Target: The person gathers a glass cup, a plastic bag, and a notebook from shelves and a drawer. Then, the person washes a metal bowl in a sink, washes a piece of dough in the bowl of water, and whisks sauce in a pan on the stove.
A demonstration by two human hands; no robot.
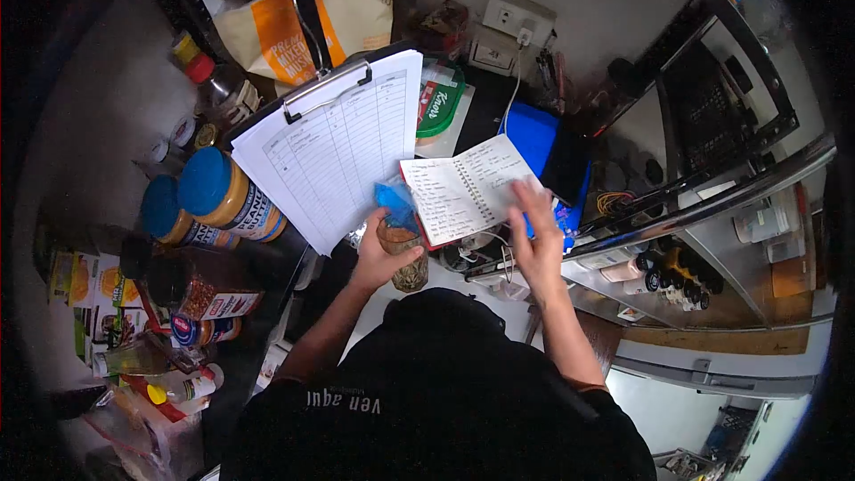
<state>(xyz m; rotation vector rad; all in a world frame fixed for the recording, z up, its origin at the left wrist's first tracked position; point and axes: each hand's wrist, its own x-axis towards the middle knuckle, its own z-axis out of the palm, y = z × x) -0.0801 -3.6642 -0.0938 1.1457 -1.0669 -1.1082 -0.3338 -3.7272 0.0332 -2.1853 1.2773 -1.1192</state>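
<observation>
The notebook point(459, 193) carries handwriting too small to read, and so does the clipboard sheet point(334, 142). The left fingers point(378, 215) hide part of the glass point(411, 279). The rear peanut butter jar point(160, 209) is partly covered by the front jar point(218, 185).

"MIXED" stood on the far-left bag point(276, 31), "PEANUT BUTTER" on a left-hand jar point(242, 198), "Knorr" on the far green pack point(443, 103) and "ven aqui" on the near black shirt point(427, 383), while the notebook point(463, 189) and clipboard sheet point(343, 147) bore writing too small to read.
</observation>
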